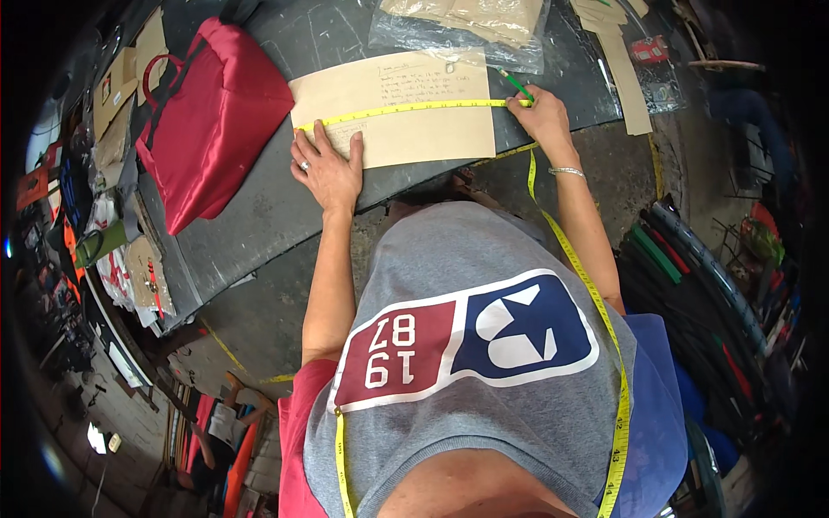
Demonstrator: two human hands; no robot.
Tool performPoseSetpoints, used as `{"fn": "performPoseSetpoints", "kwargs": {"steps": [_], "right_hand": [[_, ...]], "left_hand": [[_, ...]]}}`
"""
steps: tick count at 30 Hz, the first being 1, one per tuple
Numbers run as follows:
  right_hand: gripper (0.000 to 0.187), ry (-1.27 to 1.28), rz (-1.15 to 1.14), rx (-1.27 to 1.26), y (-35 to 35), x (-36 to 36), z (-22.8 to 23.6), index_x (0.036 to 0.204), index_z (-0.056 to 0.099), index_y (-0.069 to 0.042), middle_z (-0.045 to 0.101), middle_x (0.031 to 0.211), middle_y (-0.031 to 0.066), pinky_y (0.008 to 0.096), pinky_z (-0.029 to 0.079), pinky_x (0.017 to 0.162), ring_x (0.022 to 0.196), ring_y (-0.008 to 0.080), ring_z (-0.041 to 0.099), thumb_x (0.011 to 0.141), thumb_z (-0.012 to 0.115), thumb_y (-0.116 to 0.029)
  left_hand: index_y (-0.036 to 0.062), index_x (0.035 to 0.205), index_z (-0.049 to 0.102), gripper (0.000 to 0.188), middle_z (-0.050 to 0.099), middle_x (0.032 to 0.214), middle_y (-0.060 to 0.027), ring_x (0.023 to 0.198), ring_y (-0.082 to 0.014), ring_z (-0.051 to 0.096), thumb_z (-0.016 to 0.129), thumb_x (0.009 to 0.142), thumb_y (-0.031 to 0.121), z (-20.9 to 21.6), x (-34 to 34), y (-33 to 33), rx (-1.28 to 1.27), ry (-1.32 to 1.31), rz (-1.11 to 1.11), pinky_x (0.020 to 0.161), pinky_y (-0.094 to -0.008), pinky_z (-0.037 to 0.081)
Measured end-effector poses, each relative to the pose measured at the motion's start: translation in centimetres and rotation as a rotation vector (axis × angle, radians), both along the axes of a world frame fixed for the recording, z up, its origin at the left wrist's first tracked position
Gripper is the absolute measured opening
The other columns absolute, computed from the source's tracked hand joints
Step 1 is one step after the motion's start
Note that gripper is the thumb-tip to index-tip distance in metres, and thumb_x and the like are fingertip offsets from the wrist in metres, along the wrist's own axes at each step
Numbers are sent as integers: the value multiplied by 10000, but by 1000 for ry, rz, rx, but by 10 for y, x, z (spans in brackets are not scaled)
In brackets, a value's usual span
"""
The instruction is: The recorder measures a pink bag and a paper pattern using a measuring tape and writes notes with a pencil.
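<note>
A sheet of tan card [423, 134] with handwriting lies on the dark table. Across it runs a yellow tape measure [406, 109], stretched between my hands. My left hand [330, 173], a ring on one finger, rests with fingers spread on the card's left side, its fingertips pressing the tape's end. Just past the card's right edge, my right hand [546, 121] pinches the tape between thumb and fingers. A green pencil [516, 84] sticks out from that same hand. From there the tape hangs off the table edge, crosses my shirt and loops up around my neck.
A shiny red bag [226, 116] stands on the table [250, 233] to the left. Brown paper pieces in clear plastic [458, 34] lie at the far side, with card strips [626, 78] farther right. Dark rolls of material [682, 285] sit at right; another person [220, 432] appears lower left.
</note>
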State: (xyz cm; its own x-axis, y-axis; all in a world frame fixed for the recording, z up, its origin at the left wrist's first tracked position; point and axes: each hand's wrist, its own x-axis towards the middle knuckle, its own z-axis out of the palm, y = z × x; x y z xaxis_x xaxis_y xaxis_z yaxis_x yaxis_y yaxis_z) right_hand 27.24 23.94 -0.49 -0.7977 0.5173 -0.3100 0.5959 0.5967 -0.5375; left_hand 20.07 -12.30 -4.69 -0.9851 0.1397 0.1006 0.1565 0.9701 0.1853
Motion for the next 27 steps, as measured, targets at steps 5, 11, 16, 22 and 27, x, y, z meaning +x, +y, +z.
{"fn": "performPoseSetpoints", "kwargs": {"steps": [5,11,16,22,27], "right_hand": [[338,22,73,40,0,-1,-3,975,706,-53,712,827,218,477,535,815,875,418,703,888,708,-380],[330,28,101,32,-3,-2,-5,998,705,-54,725,906,227,492,539,835,912,432,699,902,691,-369],[329,30,103,14,-10,-3,-7,1000,708,-49,731,936,224,497,541,839,916,435,698,903,688,-363],[339,83,106,24,-11,-2,-10,1004,713,-34,730,933,223,493,544,827,913,432,699,901,690,-356],[344,98,119,30,-15,-4,-11,1017,714,-21,729,926,226,499,544,809,903,432,699,904,684,-344]], "left_hand": [[69,1545,411,839,293,1612,-269,1505,-420,234,564,954,645,-4,-2,-3,3,11,2,1168,-651,185],[76,1538,428,831,323,1589,-257,1507,-402,235,565,953,650,-6,-4,-7,-4,26,4,1171,-643,186],[81,1537,434,823,326,1590,-248,1512,-393,233,562,955,650,-8,-6,-14,-9,19,16,1173,-643,186],[90,1544,427,826,317,1598,-246,1513,-394,233,554,957,656,-11,-8,-14,-20,14,19,1177,-642,185],[73,1535,445,855,286,1618,-256,1510,-417,225,564,936,672,-11,-12,-18,7,-3,20,1188,-632,176]]}}
